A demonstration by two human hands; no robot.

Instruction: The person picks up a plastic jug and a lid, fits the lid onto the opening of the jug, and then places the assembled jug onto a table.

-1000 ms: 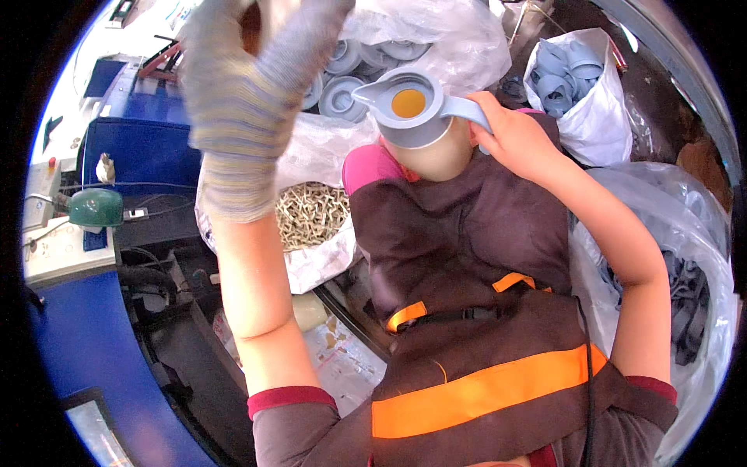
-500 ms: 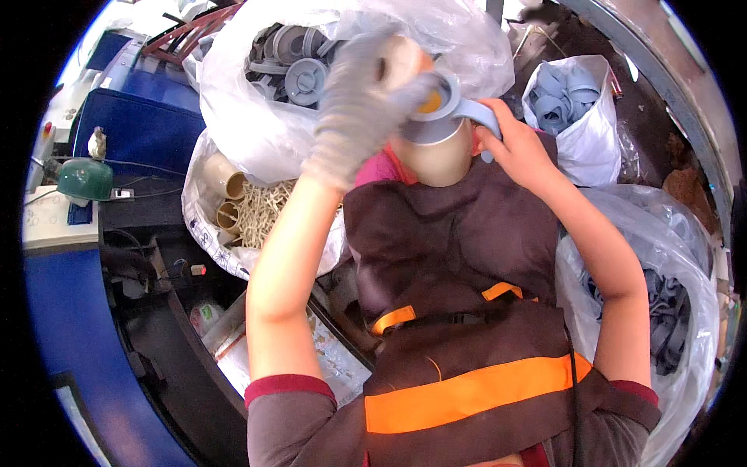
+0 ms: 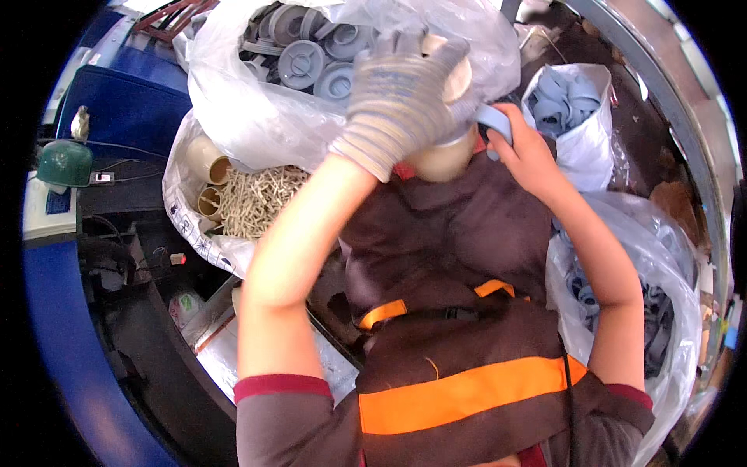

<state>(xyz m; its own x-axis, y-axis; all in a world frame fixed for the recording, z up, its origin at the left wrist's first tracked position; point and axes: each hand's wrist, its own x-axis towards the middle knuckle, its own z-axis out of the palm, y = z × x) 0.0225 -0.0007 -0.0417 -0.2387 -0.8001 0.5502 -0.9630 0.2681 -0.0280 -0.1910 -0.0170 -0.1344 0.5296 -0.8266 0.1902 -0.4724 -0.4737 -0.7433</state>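
In front of my chest is a beige mug (image 3: 442, 162) with a grey-blue collar and a grey-blue handle (image 3: 496, 124). My bare right hand (image 3: 523, 152) is closed around that handle. My left hand (image 3: 401, 97), in a grey striped knit glove, is above the mug's mouth. Its fingers wrap around a cream, round-ended block (image 3: 459, 78), whose exact kind I cannot make out. The glove hides most of the mug's rim and collar, so whether the block touches them cannot be seen.
Beyond my left hand a plastic bag (image 3: 233, 101) holds several grey-blue round lids (image 3: 301, 64). Left of me, a white sack (image 3: 180, 191) contains beige cups and small sticklike pieces (image 3: 261, 198). Bags of grey-blue parts (image 3: 564, 97) stand at right. A green dome-shaped object (image 3: 66, 163) is far left.
My left hand has come down and right over the mug with the cream block, covering the collar that showed before. My right hand keeps its grip on the handle. The view has shifted slightly.
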